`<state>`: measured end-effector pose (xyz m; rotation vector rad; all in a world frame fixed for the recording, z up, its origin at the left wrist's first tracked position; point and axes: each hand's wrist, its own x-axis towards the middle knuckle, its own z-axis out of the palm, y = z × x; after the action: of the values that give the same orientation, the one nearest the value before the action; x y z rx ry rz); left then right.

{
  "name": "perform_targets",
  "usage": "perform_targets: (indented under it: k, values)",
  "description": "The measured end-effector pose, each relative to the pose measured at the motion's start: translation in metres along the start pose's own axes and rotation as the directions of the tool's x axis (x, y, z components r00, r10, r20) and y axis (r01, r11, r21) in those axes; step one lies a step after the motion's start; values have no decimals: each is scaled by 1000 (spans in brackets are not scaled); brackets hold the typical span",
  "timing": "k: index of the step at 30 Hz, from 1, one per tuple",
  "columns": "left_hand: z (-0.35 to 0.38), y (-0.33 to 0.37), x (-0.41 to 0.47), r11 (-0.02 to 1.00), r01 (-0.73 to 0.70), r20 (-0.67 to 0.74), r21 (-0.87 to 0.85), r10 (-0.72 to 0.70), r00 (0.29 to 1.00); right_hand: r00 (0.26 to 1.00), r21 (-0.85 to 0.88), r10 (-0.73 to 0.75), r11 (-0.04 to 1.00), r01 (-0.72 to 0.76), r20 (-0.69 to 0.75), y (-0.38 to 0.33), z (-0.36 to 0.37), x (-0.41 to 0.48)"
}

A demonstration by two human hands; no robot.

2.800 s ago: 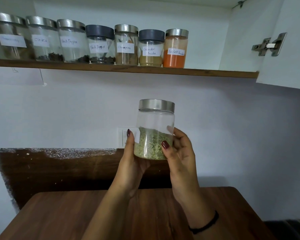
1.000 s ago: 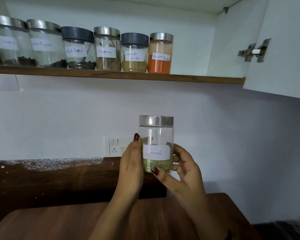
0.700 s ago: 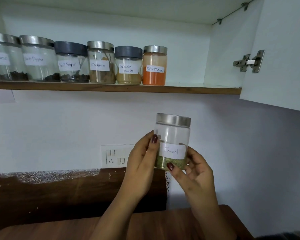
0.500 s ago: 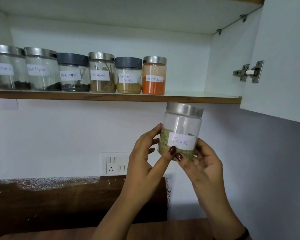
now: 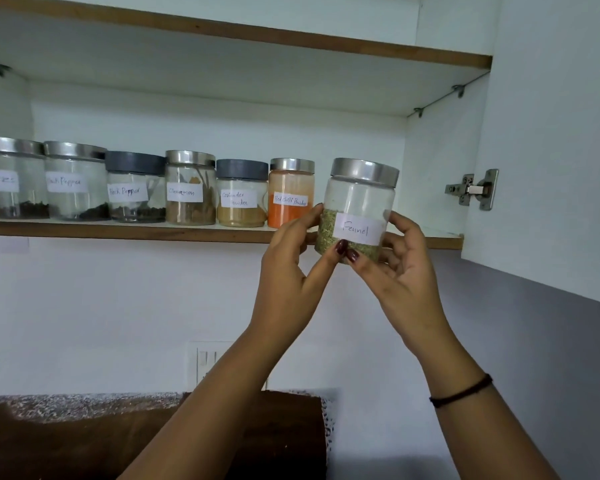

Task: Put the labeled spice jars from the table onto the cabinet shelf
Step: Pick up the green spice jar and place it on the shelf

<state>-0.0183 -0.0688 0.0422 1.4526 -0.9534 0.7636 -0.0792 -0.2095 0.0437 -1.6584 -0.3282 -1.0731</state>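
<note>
Pinching the Fennel jar (image 5: 359,202) low down, the left hand (image 5: 288,268) and right hand (image 5: 399,275) hold it between them, nearly straight up. A bare spot on the shelf (image 5: 187,234) lies just past the hands, next to the red chilli jar (image 5: 290,192).

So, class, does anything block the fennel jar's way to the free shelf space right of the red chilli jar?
Nothing visible does. The left hand and right hand hold the fennel jar at the shelf edge, just right of the red chilli jar; the space beside it shows bare to the side wall.
</note>
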Motion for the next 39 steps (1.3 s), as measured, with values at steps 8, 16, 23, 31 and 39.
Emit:
perform_targets:
  k: [8, 16, 23, 31, 39]
  values:
    - [18, -20, 40, 999, -39, -3, 37, 39, 999, 997, -166, -47, 985, 55, 54, 20, -10, 48]
    - [29, -47, 62, 981, -20, -13, 192, 23, 1000, 995, -341, -38, 937, 69, 97, 43, -12, 80]
    - [36, -53, 58, 937, -41, -15, 348, 49, 999, 989, -463, -56, 879, 112, 133, 58, -19, 82]
    - [40, -54, 61, 902, -26, -32, 431, 44, 999, 992, -490, -35, 867, 92, 123, 58, -20, 90]
    - [43, -53, 61, 889, -13, -79, 458, 56, 995, 993, -553, -35, 828, 94, 116, 64, -16, 93]
